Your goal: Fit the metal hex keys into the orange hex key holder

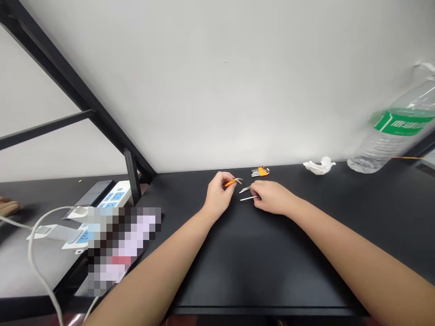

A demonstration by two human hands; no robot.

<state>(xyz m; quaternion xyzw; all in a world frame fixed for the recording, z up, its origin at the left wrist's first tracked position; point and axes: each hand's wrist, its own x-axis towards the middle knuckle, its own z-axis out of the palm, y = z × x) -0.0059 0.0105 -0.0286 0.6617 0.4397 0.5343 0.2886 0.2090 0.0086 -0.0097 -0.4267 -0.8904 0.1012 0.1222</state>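
My left hand (218, 192) pinches an orange plastic holder (230, 183) with silver metal ends sticking out to the right. Opposite it, my right hand (272, 197) is closed, palm down, around a hex key (247, 198) whose straight silver shaft points left. A few thin metal rods (244, 189) show just beyond its fingertips; whether the fingers grip them too, I cannot make out. Behind both hands, near the wall, lies a second orange holder (262, 171) filled with several hex keys.
A crumpled white tissue (320, 165) and a large clear bottle with a green label (404, 122) stand along the wall. Left are a black metal frame (132, 174), a white power strip (117, 194) with cables, and a blurred-out item (129, 249). Another person's hand (8, 207) shows far left.
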